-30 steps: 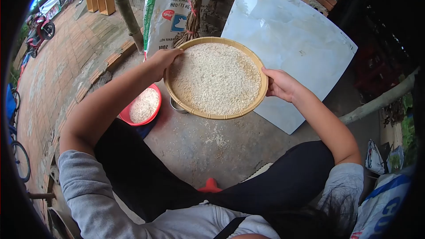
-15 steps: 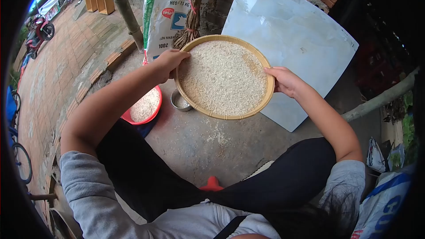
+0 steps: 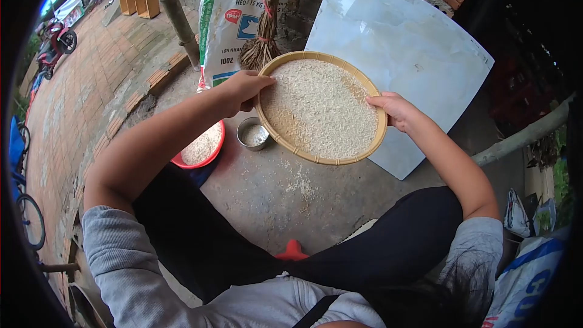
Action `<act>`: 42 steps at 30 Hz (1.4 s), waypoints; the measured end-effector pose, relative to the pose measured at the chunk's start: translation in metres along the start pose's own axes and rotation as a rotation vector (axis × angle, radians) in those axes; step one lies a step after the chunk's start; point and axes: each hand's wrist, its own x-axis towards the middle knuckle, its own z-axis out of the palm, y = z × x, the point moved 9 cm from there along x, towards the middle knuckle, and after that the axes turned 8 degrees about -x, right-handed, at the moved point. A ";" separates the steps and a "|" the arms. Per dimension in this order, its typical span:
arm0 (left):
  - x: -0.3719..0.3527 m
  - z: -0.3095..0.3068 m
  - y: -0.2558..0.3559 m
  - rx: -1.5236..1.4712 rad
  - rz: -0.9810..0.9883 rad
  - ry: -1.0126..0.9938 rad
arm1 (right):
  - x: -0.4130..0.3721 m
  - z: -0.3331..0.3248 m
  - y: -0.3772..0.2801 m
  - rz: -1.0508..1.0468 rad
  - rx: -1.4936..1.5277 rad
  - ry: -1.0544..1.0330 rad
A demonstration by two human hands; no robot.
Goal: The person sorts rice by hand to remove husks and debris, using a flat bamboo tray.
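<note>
From where I'm standing, tray (image 3: 333, 161) looks like bamboo, smooth rim with low sheen, and the grain (image 3: 322, 106) on it is matt and rough. Bowl (image 3: 254, 145) is shiny bare metal, basin (image 3: 209, 161) smooth plastic, sack (image 3: 228, 42) plastic-looking with a slight sheen. Panel (image 3: 413, 54) smooth, glossy but smudged; floor (image 3: 255, 206) matt, concrete-like; broom (image 3: 260, 54) dry, fibrous straw; sleeve (image 3: 121, 255) ribbed matt cloth.
</note>
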 end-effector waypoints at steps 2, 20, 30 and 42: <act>0.012 -0.009 -0.004 -0.004 -0.006 0.026 | -0.002 -0.001 0.000 -0.006 0.027 0.036; 0.022 -0.042 0.001 -0.072 -0.022 0.098 | -0.007 0.015 -0.002 -0.011 -0.069 -0.181; 0.035 -0.027 -0.020 0.085 -0.064 0.005 | -0.004 0.009 -0.002 0.000 0.026 -0.098; -0.005 -0.047 -0.006 0.106 -0.012 -0.089 | -0.025 0.033 -0.015 -0.024 0.010 -0.168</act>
